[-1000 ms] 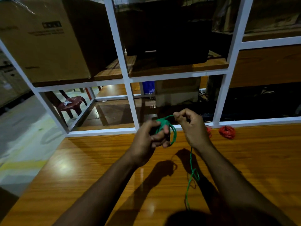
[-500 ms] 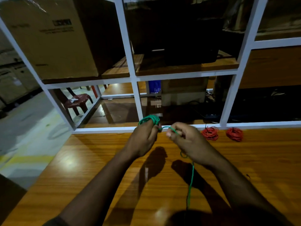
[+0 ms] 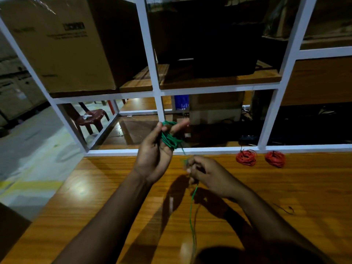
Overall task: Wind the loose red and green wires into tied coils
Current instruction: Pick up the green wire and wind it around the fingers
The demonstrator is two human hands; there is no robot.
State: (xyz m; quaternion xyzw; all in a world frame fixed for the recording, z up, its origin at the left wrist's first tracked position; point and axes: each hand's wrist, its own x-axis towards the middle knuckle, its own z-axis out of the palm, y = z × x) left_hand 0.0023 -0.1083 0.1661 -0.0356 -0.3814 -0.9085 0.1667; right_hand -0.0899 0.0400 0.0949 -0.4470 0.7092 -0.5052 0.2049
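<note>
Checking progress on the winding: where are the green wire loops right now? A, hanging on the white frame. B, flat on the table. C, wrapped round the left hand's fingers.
C: the green wire loops round the fingers of the left hand, raised above the table.

We count two hands above the wooden table [image 3: 285, 187]: the left hand [image 3: 152, 155] and the right hand [image 3: 206, 173]. We count one green wire [image 3: 169, 139], looped in several turns around the left hand's fingers, with a single strand running down through the right hand toward the table's near edge. We count two red wire coils, one [image 3: 246, 157] and another [image 3: 275, 159], lying side by side at the table's far edge. Beyond the table we count one white shelf frame [image 3: 152, 60], one large cardboard box [image 3: 62, 44] and one dark red plastic chair [image 3: 91, 117].
</note>
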